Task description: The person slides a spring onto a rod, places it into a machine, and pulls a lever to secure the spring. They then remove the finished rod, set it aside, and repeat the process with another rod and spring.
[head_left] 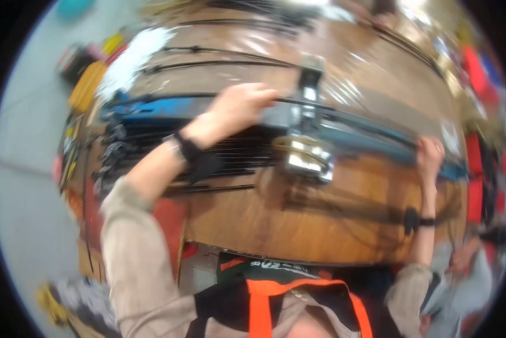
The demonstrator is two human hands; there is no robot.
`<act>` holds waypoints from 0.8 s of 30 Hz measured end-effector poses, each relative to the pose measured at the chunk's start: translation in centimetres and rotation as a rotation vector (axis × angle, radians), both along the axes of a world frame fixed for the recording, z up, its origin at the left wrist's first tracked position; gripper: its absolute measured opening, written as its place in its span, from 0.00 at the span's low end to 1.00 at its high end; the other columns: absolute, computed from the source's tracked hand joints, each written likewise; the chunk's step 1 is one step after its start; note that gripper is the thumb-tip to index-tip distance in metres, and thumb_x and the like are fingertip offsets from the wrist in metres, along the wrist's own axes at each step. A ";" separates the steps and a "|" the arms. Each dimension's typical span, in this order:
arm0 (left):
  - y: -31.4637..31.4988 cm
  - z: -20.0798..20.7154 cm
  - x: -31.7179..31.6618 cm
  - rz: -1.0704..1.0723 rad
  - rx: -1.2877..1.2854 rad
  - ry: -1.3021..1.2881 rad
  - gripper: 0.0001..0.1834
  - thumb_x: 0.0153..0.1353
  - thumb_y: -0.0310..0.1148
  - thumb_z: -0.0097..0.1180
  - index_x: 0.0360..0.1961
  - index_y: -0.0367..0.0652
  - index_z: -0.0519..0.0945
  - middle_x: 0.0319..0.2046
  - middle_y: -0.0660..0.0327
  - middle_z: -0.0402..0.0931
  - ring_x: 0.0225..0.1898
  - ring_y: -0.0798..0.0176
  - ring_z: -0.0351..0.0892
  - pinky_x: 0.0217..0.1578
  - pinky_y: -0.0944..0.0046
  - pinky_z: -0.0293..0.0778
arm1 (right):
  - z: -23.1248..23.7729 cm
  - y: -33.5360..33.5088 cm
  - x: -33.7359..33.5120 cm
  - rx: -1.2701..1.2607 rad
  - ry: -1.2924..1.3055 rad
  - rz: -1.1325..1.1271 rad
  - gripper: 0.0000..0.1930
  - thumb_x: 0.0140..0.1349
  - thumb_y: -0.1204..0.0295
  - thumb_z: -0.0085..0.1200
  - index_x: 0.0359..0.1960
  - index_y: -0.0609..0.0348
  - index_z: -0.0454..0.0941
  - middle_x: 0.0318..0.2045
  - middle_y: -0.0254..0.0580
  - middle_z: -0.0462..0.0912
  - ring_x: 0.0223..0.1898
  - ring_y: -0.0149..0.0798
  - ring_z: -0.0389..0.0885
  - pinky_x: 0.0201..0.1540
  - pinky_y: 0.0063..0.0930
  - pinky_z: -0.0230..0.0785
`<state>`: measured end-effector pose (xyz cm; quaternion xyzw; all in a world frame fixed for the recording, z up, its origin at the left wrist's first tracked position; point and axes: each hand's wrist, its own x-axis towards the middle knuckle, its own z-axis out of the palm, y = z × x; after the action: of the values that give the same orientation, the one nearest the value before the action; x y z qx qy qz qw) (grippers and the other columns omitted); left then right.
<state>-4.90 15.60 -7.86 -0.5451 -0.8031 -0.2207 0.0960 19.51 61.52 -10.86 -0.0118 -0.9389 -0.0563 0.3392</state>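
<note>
A long thin black rod or cable runs across the wooden table, left to right. My left hand closes on it left of a metal fixture that has a yellowish band around it. Farther right, my right hand is closed at the right part of the same black length, over a long blue-grey bar. Motion blur hides its fingertips. Beneath my left forearm lies a bundle of black rods with dark fittings at the left ends.
More black rods lie on clear plastic sheeting at the far side. A yellow bin stands at the far left. Red bins line the right side. Another person's hand shows at the lower right.
</note>
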 end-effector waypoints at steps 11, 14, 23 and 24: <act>2.6 -2.2 -0.5 0.102 0.015 -0.054 0.09 0.62 0.36 0.56 0.30 0.42 0.78 0.27 0.53 0.76 0.34 0.46 0.78 0.34 0.51 0.74 | -3.3 1.7 0.2 -0.146 0.027 -0.073 0.04 0.65 0.74 0.52 0.36 0.60 0.77 0.33 0.45 0.78 0.40 0.47 0.75 0.48 0.39 0.65; 2.1 -3.0 -1.0 0.101 0.111 -0.111 0.10 0.61 0.37 0.58 0.29 0.42 0.80 0.27 0.53 0.76 0.33 0.46 0.78 0.34 0.51 0.74 | -3.2 1.5 -0.1 -0.146 0.014 -0.070 0.04 0.65 0.74 0.52 0.36 0.60 0.77 0.33 0.45 0.78 0.41 0.48 0.75 0.49 0.39 0.65; 3.0 -3.1 -0.5 0.049 0.179 -0.082 0.10 0.61 0.38 0.59 0.30 0.43 0.81 0.27 0.52 0.76 0.33 0.44 0.77 0.34 0.51 0.74 | -3.8 1.4 2.5 -0.131 -0.008 -0.086 0.15 0.61 0.78 0.54 0.50 0.57 0.80 0.51 0.43 0.82 0.59 0.48 0.74 0.60 0.37 0.65; 1.9 -2.7 -0.7 0.065 0.137 -0.077 0.10 0.62 0.38 0.58 0.32 0.43 0.81 0.27 0.52 0.77 0.33 0.43 0.77 0.34 0.51 0.74 | -1.6 -3.9 0.2 -0.084 0.004 -0.023 0.16 0.61 0.79 0.54 0.52 0.57 0.80 0.52 0.41 0.81 0.60 0.48 0.72 0.61 0.39 0.63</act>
<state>-5.59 17.49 -10.60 -0.5019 -0.8066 -0.2926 0.1091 19.74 57.62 -12.41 -0.0371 -0.9396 -0.0206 0.3398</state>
